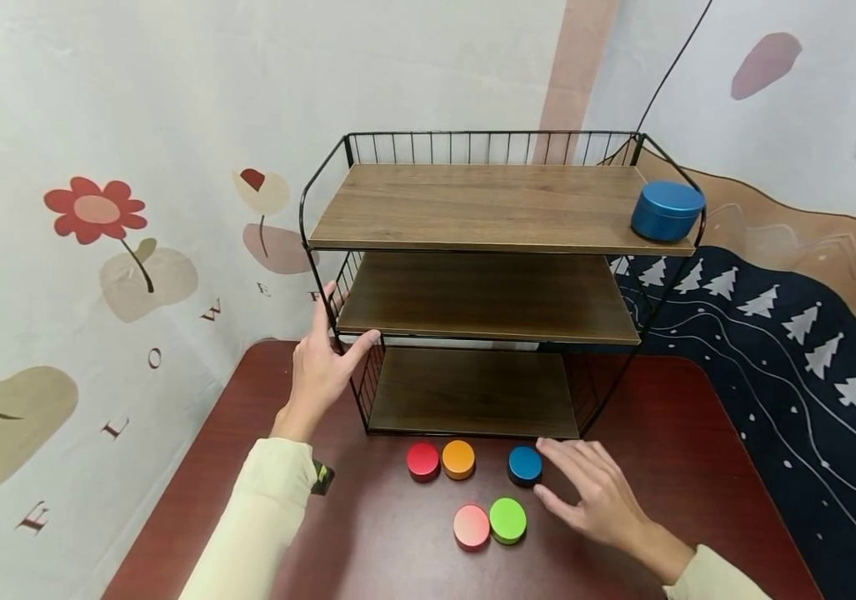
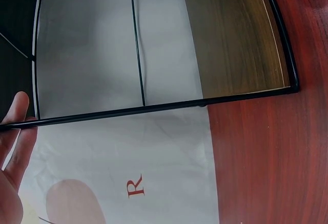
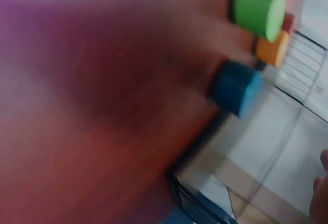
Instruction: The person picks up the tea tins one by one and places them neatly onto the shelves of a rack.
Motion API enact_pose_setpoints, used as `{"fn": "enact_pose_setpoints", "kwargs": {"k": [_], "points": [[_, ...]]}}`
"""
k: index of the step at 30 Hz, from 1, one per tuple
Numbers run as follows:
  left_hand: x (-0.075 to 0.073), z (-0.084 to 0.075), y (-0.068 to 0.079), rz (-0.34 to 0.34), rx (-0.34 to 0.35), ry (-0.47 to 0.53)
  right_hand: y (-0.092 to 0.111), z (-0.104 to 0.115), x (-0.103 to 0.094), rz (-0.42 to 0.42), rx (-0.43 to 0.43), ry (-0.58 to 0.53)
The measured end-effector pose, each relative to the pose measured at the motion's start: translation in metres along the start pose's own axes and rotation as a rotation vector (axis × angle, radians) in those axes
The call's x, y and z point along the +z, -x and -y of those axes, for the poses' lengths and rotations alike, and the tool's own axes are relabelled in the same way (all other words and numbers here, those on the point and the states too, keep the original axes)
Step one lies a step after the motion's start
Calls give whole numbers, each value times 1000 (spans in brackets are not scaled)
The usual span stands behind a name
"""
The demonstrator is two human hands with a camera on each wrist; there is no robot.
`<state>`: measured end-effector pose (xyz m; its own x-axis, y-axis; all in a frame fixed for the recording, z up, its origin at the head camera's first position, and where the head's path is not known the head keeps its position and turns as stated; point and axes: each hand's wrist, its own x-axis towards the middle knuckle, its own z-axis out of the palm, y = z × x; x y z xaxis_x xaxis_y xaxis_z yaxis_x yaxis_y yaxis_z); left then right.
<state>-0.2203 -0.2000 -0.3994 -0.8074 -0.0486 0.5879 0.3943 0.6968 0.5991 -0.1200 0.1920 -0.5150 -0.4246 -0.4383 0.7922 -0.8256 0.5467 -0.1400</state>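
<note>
A three-tier rack of black metal wire with brown wood-grain shelves [image 1: 473, 204] is standing toward the far edge of the reddish-brown counter [image 1: 668, 467]. The left hand [image 1: 320, 367] is holding the rack's left side, its thumb and fingers spreading either side of a black upright. A black band with a small green-marked face [image 1: 322, 477] is showing at the left wrist.

The right hand [image 1: 596, 492] is hovering low at the right of a small round blue metallic tin [image 1: 524, 465], its fingers reaching forward and its thumb standing wide, gripping nothing; whether a fingertip is touching the tin is unclear.

That blue tin is sitting just off the right part of the bottom shelf's front edge. Left of it, a round red tin [image 1: 423, 461] and a round orange tin [image 1: 458, 459] are sitting side by side along the same edge. Farther from the counter's far edge, a round pink tin [image 1: 471, 527] and a round bright-green tin [image 1: 508, 520] are standing close together. A larger round blue metallic tin [image 1: 668, 211] is resting at the top shelf's front right corner.
</note>
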Motion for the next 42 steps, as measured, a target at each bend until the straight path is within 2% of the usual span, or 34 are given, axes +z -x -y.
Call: {"fn": "enact_pose_setpoints", "kwargs": {"k": [8,13,21,27,34,42], "points": [[1,0,0,0,-1,9,29,14,17,143,59,-24],[2,1,0,0,9,5,43,20,25,224,84,-14],[3,2,1,-1,6,11,61,31,38,386,174,2],[3,3,1,0,6,13,68,33,45,439,222,6],[3,2,1,1,12,20,72,33,51,487,234,17],[3,1,-1,-3,13,14,72,32,55,467,211,26]]}}
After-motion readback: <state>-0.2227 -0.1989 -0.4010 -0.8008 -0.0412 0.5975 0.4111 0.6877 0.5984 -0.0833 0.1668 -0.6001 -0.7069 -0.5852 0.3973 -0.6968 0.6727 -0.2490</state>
